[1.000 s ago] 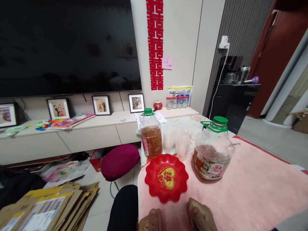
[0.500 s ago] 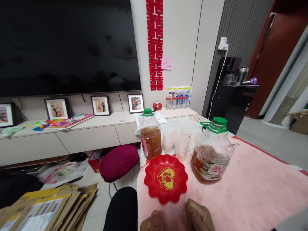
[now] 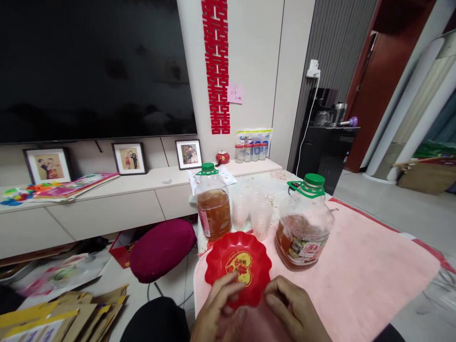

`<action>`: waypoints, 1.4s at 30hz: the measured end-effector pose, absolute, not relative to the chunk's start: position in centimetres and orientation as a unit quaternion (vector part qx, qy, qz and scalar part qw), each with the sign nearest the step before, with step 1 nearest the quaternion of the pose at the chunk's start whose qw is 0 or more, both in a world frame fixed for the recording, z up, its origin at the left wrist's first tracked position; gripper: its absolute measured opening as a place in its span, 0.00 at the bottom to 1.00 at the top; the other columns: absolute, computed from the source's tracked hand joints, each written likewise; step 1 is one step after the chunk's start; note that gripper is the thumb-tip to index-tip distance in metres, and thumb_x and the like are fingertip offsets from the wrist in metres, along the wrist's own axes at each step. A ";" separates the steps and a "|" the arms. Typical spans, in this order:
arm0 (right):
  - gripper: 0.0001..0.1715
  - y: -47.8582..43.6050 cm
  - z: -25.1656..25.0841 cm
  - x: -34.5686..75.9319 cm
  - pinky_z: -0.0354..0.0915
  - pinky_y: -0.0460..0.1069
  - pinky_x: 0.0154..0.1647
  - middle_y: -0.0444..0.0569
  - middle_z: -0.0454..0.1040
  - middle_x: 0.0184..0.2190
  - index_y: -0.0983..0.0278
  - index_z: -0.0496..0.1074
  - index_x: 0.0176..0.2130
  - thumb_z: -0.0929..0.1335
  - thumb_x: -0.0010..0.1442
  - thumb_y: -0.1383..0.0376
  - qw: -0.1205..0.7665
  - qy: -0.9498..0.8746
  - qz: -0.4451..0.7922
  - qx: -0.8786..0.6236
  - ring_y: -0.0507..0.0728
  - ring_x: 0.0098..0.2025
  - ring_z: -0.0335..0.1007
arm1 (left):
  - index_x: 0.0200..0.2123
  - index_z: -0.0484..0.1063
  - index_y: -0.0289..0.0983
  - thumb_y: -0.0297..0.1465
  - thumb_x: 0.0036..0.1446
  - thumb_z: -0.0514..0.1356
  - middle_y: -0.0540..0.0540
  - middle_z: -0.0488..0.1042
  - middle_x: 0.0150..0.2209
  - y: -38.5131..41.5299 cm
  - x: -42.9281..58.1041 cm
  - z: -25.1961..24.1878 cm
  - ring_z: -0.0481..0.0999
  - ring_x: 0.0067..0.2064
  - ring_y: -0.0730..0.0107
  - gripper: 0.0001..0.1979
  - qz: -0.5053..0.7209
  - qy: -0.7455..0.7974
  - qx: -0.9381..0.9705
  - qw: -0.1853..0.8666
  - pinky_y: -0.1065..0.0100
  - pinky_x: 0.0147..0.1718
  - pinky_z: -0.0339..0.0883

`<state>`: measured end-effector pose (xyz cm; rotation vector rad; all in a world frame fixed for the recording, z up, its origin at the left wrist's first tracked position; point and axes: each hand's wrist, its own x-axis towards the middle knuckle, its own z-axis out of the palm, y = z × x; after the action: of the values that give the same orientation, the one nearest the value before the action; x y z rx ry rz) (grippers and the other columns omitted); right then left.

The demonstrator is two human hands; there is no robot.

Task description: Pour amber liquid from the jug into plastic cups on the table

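A red scalloped plate [image 3: 261, 254] with a gold heart print rests on the pink cloth [image 3: 359, 266]. My left hand [image 3: 221, 308] reaches over its near left part, fingers stretched out and apart, holding nothing. At the plate's near right edge is my right hand [image 3: 297, 306], thumb and fingers pressed together; anything between them is hidden. Behind the plate stand a green-capped plastic jug [image 3: 214, 204] of brown liquid and nested clear plastic cups [image 3: 261, 218]. A second green-capped jug [image 3: 302, 237], partly filled with brown liquid, stands to the right.
A maroon stool [image 3: 162, 249] is left of the table. Flattened cardboard packaging [image 3: 81, 316] lies on the floor at lower left. Picture frames, small red-lidded jars [image 3: 247, 153] and a red pot [image 3: 223, 157] line the low cabinet [image 3: 114, 213] under the television.
Both hands have moved up and forward to the plate. My left fingers have spread out over it. The view has turned slightly right.
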<state>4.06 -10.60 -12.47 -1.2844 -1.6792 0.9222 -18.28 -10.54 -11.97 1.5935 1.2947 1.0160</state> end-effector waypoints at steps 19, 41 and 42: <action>0.22 -0.9 -1.1 1.7 0.68 0.54 0.40 0.61 0.71 0.56 0.68 0.71 0.52 0.59 0.64 0.82 -0.006 -0.710 -0.069 -0.701 0.63 0.45 0.80 | 0.49 0.76 0.39 0.37 0.62 0.54 0.41 0.77 0.54 -0.4 -17.7 -7.6 0.74 0.58 0.53 0.17 0.251 0.456 0.759 0.390 0.50 0.62 0.63; 0.19 1.6 -0.8 1.2 0.58 0.50 0.37 0.58 0.79 0.46 0.69 0.76 0.45 0.59 0.66 0.80 -0.020 -0.709 -0.047 -0.704 0.60 0.44 0.78 | 0.48 0.76 0.40 0.35 0.62 0.56 0.43 0.78 0.54 0.0 -17.5 -7.9 0.75 0.58 0.53 0.14 0.282 0.460 0.739 0.404 0.50 0.61 0.66; 0.19 1.6 -0.8 1.3 0.58 0.49 0.37 0.58 0.79 0.46 0.69 0.76 0.45 0.59 0.66 0.80 -0.018 -0.711 -0.047 -0.702 0.60 0.44 0.78 | 0.48 0.77 0.40 0.35 0.62 0.56 0.43 0.78 0.54 0.0 -17.5 -8.0 0.75 0.58 0.53 0.14 0.281 0.458 0.741 0.402 0.50 0.61 0.66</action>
<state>1.34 1.64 -0.84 -2.2300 -2.2576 -0.1503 -17.50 0.04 -8.01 1.8725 1.1584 0.7113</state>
